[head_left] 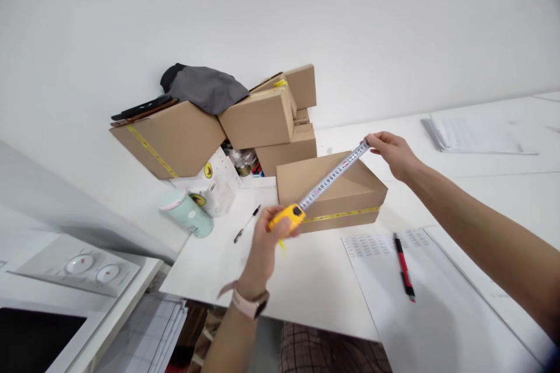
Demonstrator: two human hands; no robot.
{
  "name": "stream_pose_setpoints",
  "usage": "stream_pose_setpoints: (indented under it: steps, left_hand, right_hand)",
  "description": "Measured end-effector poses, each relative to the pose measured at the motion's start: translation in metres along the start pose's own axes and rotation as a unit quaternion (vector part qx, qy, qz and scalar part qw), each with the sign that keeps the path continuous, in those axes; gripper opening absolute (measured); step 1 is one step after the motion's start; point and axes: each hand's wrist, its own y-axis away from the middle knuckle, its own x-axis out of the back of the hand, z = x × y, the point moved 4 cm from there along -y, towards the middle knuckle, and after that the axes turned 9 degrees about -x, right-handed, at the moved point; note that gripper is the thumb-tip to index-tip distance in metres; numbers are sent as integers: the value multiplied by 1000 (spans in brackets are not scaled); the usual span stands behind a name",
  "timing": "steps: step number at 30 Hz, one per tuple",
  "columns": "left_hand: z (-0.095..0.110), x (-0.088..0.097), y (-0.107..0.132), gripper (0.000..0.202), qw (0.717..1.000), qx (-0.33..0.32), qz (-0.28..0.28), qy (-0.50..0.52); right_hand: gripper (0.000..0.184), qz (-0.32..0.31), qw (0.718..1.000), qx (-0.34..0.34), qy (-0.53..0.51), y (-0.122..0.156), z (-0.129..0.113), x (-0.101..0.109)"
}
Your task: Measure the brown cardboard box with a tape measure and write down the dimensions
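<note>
One left hand (263,246), wearing a watch with a pale pink band (245,301), has its grip wrapped around a yellow-cased tape measure (287,218). The right hand (395,154), farther off and to the right, has its grip pinching the far end of the drawn-out, white numbered blade (335,176). The tape measure runs slantwise in front of and above a long brown cardboard box (341,201) with yellow tape along its near side; whether the blade touches it, I cannot tell. The box lies on the white surface (306,285).

Near and to the right, a red-and-black pen (403,268) lies on a white printed sheet (371,280). Left of the box rests a slim, black-ended pen (247,223), and farther left a mint-green cylindrical container (192,215). Stacked brown cardboard boxes (258,119) stand at the far left, a dark grey cloth (210,88) draped on top. White papers (479,135) lie far right.
</note>
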Motion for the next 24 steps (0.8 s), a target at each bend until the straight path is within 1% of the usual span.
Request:
stream_pose_setpoints:
  steps: [1, 2, 4, 5, 7, 8, 9, 11, 14, 16, 18, 20, 24]
  left_hand:
    - [-7, -6, 18, 50, 999, 28, -22, 14]
    - [-17, -16, 36, 54, 994, 78, -64, 40]
    - [-40, -41, 70, 60, 970, 175, -141, 93]
    - [-51, -54, 83, 59, 957, 213, -164, 111]
    - [-63, -79, 98, 58, 945, 240, -176, 133]
    - [-66, -90, 99, 59, 943, 245, -175, 145]
    - [-66, -100, 97, 61, 942, 243, -170, 154]
    - [-61, -113, 84, 63, 946, 232, -157, 165]
    - [-54, -119, 63, 65, 951, 216, -138, 172]
    - [-55, -120, 56, 67, 950, 217, -128, 183]
    - [-58, -122, 58, 66, 948, 221, -121, 194]
    - [-60, -126, 66, 64, 946, 223, -119, 203]
    - [-56, -135, 80, 60, 942, 232, -115, 212]
  right_hand:
    - [26, -20, 1000, 7, -2, -2, -9, -4]
    - [26, -49, 999, 11, 7, -3, -17, -11]
    - [26, -127, 991, 7, 52, -2, -28, -31]
    - [27, -169, 982, 0, 85, 0, -30, -44]
    - [30, -232, 961, -10, 149, 2, -30, -69]
    - [32, -244, 953, -10, 177, 2, -29, -80]
    - [33, -242, 949, -6, 203, 0, -27, -89]
    - [35, -213, 944, -1, 252, -9, -24, -102]
    - [36, -175, 937, -4, 303, -24, -19, -112]
    - [35, -167, 934, -3, 315, -31, -16, -115]
    - [33, -163, 931, -1, 325, -35, -12, -116]
    - [32, -163, 929, 0, 333, -36, -8, -115]
    - [30, -168, 925, 3, 340, -38, -3, -114]
